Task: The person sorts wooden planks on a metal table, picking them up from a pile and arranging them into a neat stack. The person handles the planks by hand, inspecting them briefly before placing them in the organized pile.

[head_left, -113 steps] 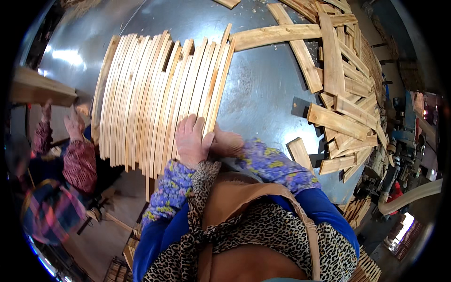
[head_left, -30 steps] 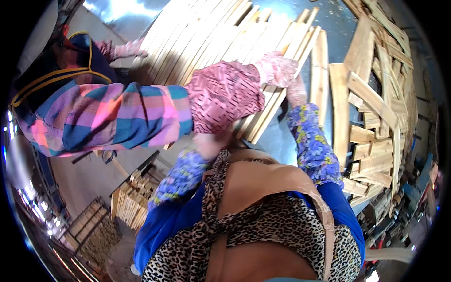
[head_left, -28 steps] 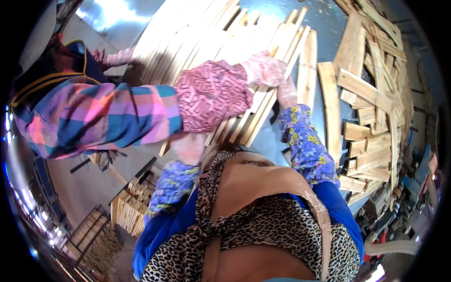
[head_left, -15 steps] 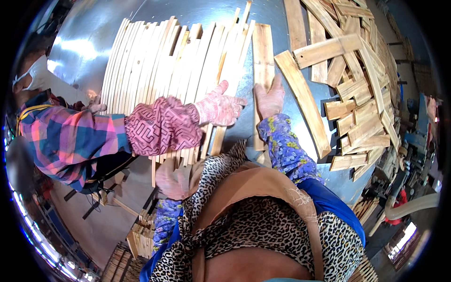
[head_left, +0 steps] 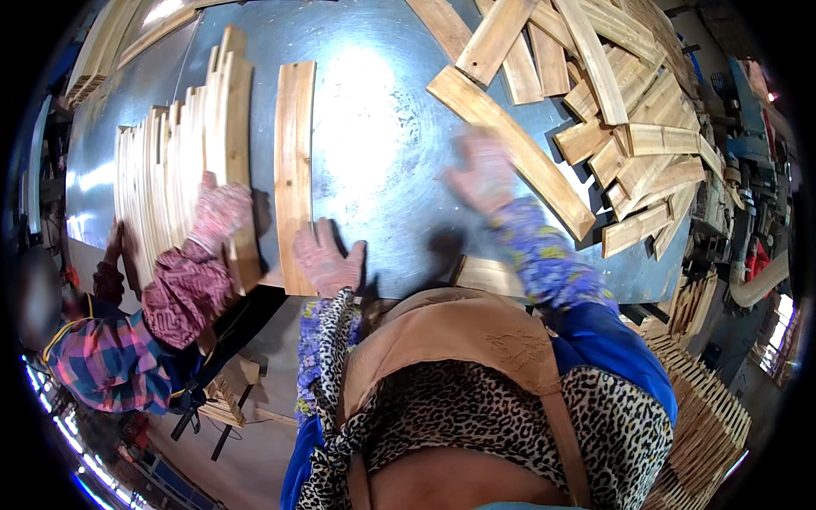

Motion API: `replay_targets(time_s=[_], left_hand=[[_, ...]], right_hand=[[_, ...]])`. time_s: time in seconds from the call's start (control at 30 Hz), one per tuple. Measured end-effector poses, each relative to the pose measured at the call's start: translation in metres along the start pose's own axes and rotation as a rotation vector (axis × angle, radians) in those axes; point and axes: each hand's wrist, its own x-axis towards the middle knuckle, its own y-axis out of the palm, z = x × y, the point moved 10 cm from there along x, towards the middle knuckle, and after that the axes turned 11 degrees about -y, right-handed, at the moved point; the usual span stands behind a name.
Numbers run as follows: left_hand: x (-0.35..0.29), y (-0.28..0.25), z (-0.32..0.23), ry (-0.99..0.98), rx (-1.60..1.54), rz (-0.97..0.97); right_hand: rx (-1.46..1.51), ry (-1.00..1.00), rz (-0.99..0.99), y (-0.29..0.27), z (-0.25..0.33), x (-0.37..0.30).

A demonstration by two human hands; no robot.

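My left hand (head_left: 330,259), in a pale pinkish work glove, lies with fingers spread at the right edge of a flat wooden plank (head_left: 295,170), near its lower end. The plank lies lengthwise away from me on the metal table (head_left: 382,229). Over the table to the right is my gloved right hand (head_left: 483,170), smeared by motion, its thumb apart and nothing visible in it. It is nearest to a long slanted plank (head_left: 518,149). A shorter board (head_left: 489,276) lies at the table's near edge, partly hidden by my clothing.
A co-worker's gloved hand (head_left: 223,212) rests at the right side of a row of upright strips (head_left: 166,170) on the left. A loose heap of boards (head_left: 637,144) covers the table's right side. More strips are stacked (head_left: 697,416) below on the right.
My left hand has come up from below the table edge to the plank. My right hand has left the plank and moved right. The view has shifted; the co-worker's strips now stand apart from the plank.
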Motion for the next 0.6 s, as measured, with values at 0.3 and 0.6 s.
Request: replay_targets(time_s=[0.3, 0.6], left_hand=[[0.053, 0.007, 0.069, -0.301, -0.383, 0.130], [0.045, 0.006, -0.047, 0.036, -0.335, -0.162]], right_hand=[[0.599, 0.302, 0.178, 0.001, -0.050, 0.010], [0.566, -0.019, 0.363, 0.108, 0.048, 0.219]])
